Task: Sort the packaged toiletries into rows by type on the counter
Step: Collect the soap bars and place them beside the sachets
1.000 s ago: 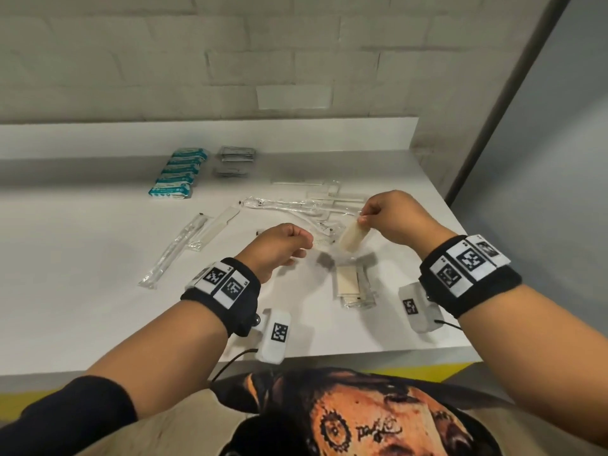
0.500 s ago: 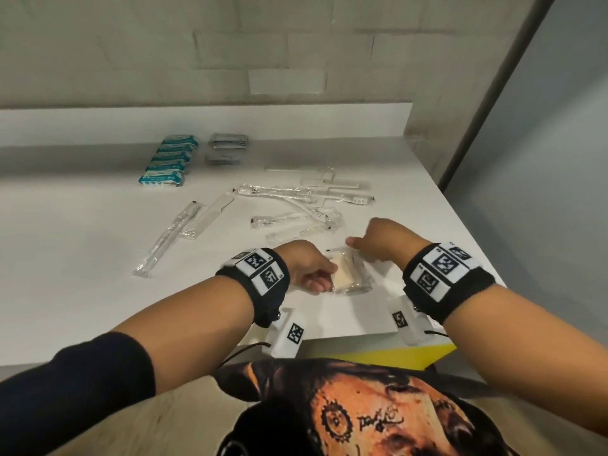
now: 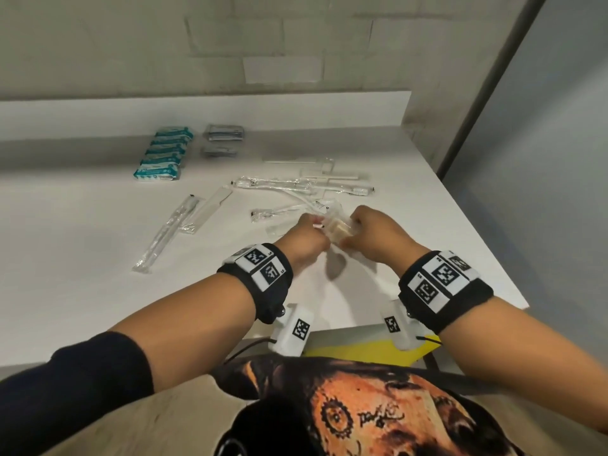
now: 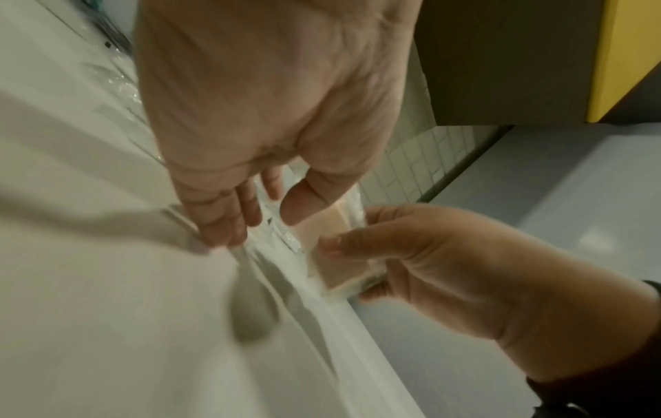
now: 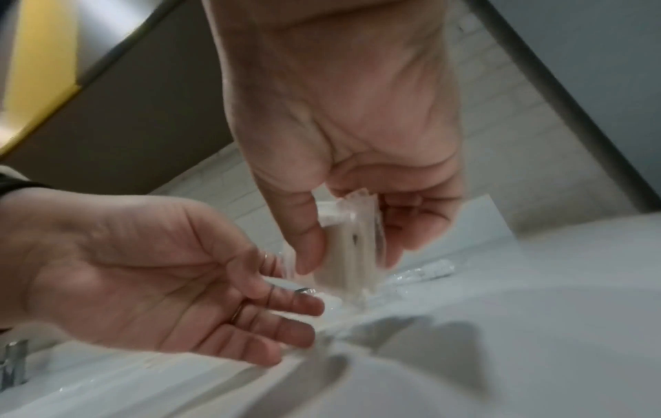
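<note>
A small stack of beige packets (image 3: 339, 229) in clear wrap is held just above the white counter (image 3: 82, 225), near the toothbrush pile. My right hand (image 3: 363, 235) grips it between thumb and fingers; the right wrist view shows the packets (image 5: 352, 226) upright in that grip (image 5: 350, 258). My left hand (image 3: 309, 240) is beside the stack on its left, palm up and fingers straight (image 5: 286, 308), touching the loose clear wrap. In the left wrist view the left thumb (image 4: 304, 203) lies next to the beige packets (image 4: 332, 254).
A row of teal packets (image 3: 163, 153) and grey sachets (image 3: 223, 138) lies at the back. Wrapped toothbrushes (image 3: 296, 187) are scattered just beyond my hands. Two long clear packages (image 3: 171, 232) lie to the left. The counter's right edge (image 3: 467, 232) is close.
My right hand brought one packet down onto the stack near the front edge. Both hands then took the stack and moved it farther onto the counter, toward the toothbrushes.
</note>
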`<state>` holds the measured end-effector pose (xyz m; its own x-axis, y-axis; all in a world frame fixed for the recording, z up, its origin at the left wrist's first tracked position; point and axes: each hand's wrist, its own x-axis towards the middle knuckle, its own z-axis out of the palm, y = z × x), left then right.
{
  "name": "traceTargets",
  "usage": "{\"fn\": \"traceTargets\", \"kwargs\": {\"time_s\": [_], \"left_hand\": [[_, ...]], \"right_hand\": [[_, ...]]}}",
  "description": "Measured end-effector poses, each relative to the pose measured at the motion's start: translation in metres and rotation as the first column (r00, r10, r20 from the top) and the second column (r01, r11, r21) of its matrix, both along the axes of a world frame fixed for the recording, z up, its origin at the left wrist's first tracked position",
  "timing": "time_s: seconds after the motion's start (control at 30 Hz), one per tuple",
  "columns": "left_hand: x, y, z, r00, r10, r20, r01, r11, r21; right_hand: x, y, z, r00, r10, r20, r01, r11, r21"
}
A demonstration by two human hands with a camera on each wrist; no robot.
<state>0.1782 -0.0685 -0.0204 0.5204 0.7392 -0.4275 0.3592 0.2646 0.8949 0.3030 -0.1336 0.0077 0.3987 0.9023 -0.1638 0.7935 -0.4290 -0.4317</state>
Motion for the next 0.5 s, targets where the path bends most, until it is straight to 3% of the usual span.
{"fn": "traceTargets", "kwargs": {"time_s": [0.07, 0.17, 0.23, 0.3, 0.43, 0.5], "left_hand": [[-0.002, -0.001, 0.003, 0.998, -0.01, 0.058, 0.007, 0.999, 0.049], [0.001, -0.004, 0.0, 0.996, -0.058, 0.063, 0.052, 0.994, 0.092], [0.002, -0.002, -0.005, 0.996, -0.074, 0.056, 0.067, 0.991, 0.118], [0.002, -0.001, -0.009, 0.996, -0.079, 0.047, 0.072, 0.988, 0.137], [0.006, -0.003, -0.012, 0.987, -0.122, 0.102, 0.108, 0.985, 0.136], [0.008, -0.003, -0.015, 0.981, -0.124, 0.15, 0.108, 0.988, 0.11]], "right_hand": [[-0.001, 0.002, -0.004, 0.994, 0.059, 0.097, -0.062, 0.998, 0.024], [-0.003, 0.003, -0.019, 0.947, 0.173, 0.271, -0.143, 0.982, -0.125], [0.0, 0.001, -0.026, 0.937, 0.171, 0.303, -0.131, 0.98, -0.15], [0.004, -0.002, -0.029, 0.952, 0.142, 0.273, -0.101, 0.982, -0.158], [0.0, -0.005, -0.027, 0.981, 0.177, 0.077, -0.165, 0.976, -0.143], [-0.002, -0.003, -0.025, 0.977, 0.194, 0.086, -0.183, 0.975, -0.127]]}}
